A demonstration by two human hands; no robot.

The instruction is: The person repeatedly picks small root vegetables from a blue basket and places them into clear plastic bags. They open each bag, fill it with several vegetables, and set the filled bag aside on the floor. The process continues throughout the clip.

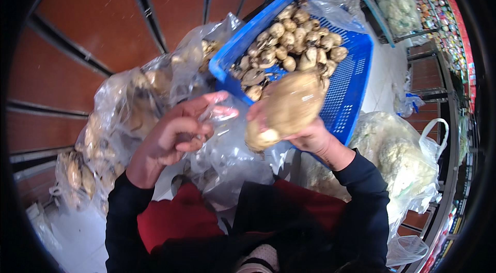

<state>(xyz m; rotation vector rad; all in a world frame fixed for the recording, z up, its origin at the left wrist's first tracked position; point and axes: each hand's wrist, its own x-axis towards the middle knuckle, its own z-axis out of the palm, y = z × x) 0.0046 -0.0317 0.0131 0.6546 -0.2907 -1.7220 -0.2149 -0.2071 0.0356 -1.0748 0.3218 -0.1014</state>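
Observation:
A thick, pale brown lotus root lies across my right hand, with fingers showing at its left side and the palm beneath. It is slightly blurred, and its cut or pale end faces my body. My left hand is at the left with a fold of clear plastic film at its thumb and fingers. Below the hands a clear plastic bag hangs loosely in front of my legs. Just beyond the lotus root, a blue plastic crate holds many muddy lotus root pieces.
Clear bags of lotus roots lie along the left, against reddish-brown panels with dark metal bars. To the right sits a large bag of cauliflower with a white handle. Farther right are a metal rack and packaged goods.

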